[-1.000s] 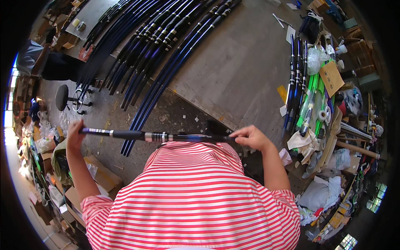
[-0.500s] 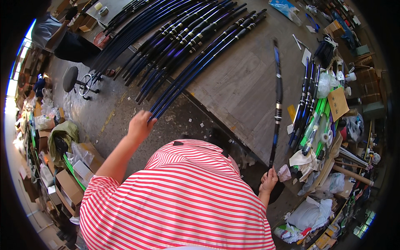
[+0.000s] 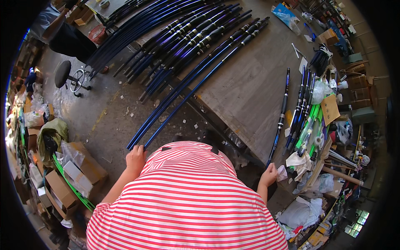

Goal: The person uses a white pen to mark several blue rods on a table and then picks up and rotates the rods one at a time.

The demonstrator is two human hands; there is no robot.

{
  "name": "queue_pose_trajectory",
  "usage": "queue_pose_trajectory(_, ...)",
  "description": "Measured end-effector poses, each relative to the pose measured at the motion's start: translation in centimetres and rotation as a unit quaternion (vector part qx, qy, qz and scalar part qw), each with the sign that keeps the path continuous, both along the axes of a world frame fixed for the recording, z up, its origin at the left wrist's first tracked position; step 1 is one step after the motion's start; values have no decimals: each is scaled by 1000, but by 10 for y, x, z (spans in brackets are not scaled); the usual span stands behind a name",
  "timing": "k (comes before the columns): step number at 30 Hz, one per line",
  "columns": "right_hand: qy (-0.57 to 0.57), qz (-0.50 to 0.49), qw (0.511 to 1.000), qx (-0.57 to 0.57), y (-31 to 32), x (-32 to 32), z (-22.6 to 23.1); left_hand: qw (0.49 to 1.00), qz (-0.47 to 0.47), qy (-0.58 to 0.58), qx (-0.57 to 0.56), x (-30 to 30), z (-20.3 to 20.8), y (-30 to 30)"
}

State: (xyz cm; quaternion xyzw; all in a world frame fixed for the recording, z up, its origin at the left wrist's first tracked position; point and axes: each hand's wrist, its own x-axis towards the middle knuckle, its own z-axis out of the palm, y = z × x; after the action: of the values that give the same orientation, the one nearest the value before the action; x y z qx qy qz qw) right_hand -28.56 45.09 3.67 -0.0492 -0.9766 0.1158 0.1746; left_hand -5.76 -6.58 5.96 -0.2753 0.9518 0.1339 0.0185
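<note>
My left hand [image 3: 135, 160] is closed at the lower end of a long blue fishing rod [image 3: 179, 106], whose black grip end rests on the table. Beside it, two more long blue rods [image 3: 160, 108] reach past the table edge, their ends close to my fingers. My right hand [image 3: 268, 175] is closed on the lower end of a shorter black-and-blue rod [image 3: 281, 121] with silver rings, which slants along the right part of the table. Several dark rods [image 3: 193, 39] with purple and silver bands lie side by side across the far table.
More short rods [image 3: 301, 104], green tubes [image 3: 310, 133] and a tan envelope [image 3: 330, 109] crowd the table's right side. A round stool [image 3: 63, 74] stands at left near another person's dark clothing [image 3: 73, 43]. Cardboard boxes [image 3: 64, 189] lie at lower left, a white sack [image 3: 301, 211] at lower right.
My left hand has drawn back toward me, and the long blue rods now stick out farther over the table edge. The rod in my right hand has lowered and shifted right.
</note>
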Motion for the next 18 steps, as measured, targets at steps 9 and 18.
queue_pose_trajectory(9, -82, 235, 899, -360, -223, -155, 44, 973, 39, 79, 214, -13, -7, -12)
queue_pose_trajectory(18, -375, 27, 449, -811, -417, -287, 10, 974, 97, 66, 193, -10, 67, 2)
